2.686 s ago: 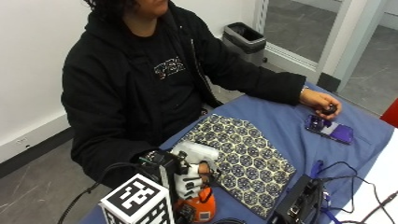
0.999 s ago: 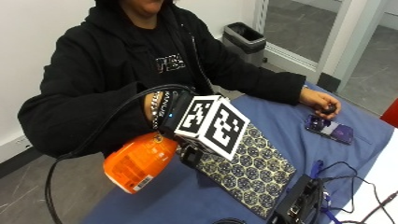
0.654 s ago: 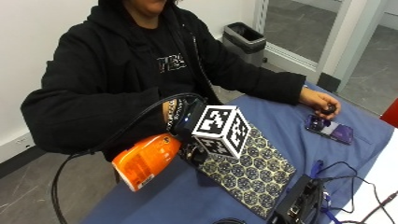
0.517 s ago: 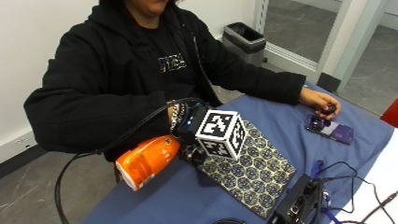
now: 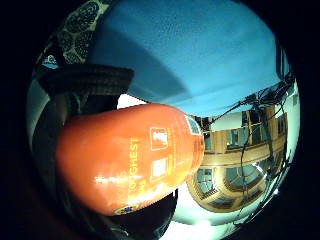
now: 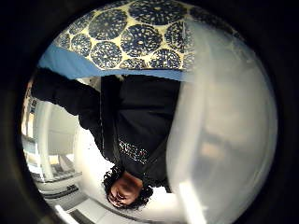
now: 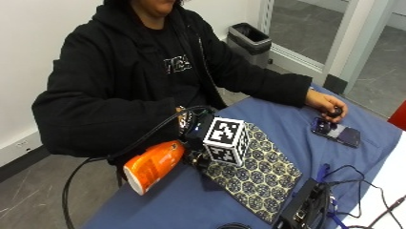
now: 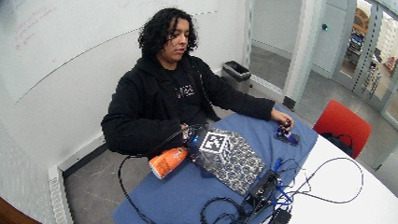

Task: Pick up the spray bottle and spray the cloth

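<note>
1. The blue-covered table (image 7: 190, 200) lies under the gloved right hand (image 7: 198, 143), which is raised above its near edge in front of the person.
2. The patterned cloth (image 7: 263, 169) lies flat on the table just beyond and beside the hand, its near corner under the wrist. It looks soft and thin, likely to take a mist without shifting.
3. The spray bottle (image 7: 152, 164) is in the hand, tipped nearly on its side: its orange body sticks out from the palm toward the table's edge, away from the cloth, and its head is hidden in the hand. In the little-finger-side palm view the orange body (image 5: 125, 160) fills the space right against the palm.
4. The hand's fingers are largely hidden, but they appear curled round the bottle's neck, since the bottle hangs clear of the table with nothing else holding it.
5. Handling, as a judgement: the glossy plastic is rigid, probably smooth and a little slippery, with liquid weight pulling the far end down. The narrow neck below the trigger looks like the best hold.
6. The nozzle cannot be seen, so its aim cannot be told.
</note>
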### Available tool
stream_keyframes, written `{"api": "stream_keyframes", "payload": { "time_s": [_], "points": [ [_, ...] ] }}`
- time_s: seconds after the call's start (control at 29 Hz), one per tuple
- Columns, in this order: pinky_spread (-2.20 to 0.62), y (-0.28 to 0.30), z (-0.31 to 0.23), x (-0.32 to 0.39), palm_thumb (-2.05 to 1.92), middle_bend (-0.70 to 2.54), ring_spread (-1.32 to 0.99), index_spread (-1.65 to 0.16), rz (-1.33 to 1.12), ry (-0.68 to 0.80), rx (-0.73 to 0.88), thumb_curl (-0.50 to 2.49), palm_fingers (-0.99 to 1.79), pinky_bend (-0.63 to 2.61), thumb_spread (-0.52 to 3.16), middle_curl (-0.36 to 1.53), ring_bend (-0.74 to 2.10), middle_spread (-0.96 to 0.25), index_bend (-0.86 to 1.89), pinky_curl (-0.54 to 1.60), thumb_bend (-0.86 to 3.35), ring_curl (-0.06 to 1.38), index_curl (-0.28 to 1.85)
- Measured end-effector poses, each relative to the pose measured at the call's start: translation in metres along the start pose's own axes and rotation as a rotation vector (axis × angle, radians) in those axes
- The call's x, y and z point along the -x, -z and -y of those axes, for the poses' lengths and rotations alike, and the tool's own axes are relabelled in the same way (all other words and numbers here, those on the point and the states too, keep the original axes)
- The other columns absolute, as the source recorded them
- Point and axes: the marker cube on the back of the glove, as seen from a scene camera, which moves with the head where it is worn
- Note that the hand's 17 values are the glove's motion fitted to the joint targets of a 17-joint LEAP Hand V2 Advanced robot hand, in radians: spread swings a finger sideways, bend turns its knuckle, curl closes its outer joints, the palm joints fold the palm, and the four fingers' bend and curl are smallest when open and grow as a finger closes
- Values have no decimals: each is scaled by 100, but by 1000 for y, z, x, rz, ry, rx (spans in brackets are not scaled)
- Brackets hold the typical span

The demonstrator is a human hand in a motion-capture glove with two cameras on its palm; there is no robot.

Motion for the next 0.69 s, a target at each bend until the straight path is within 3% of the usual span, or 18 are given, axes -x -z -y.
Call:
{"api": "stream_keyframes", "payload": {
  "time_s": [0.24, 0.52, 0.69],
  "points": [
    [-26, 42, -40, 32, 104, 66, -20, -26, 42, 166, -232, 51, 127, 46, 131, 63, 73, -17, 22, 43, -1, 51, 61],
    [-25, 118, -79, 89, 104, 65, -20, -26, 224, 505, -585, 50, 128, 45, 133, 63, 73, -17, 21, 43, 0, 51, 62],
    [-25, 161, -81, 132, 105, 64, -20, -26, 354, 737, -696, 50, 129, 46, 133, 63, 72, -17, 20, 43, 0, 51, 62]
  ]
}}
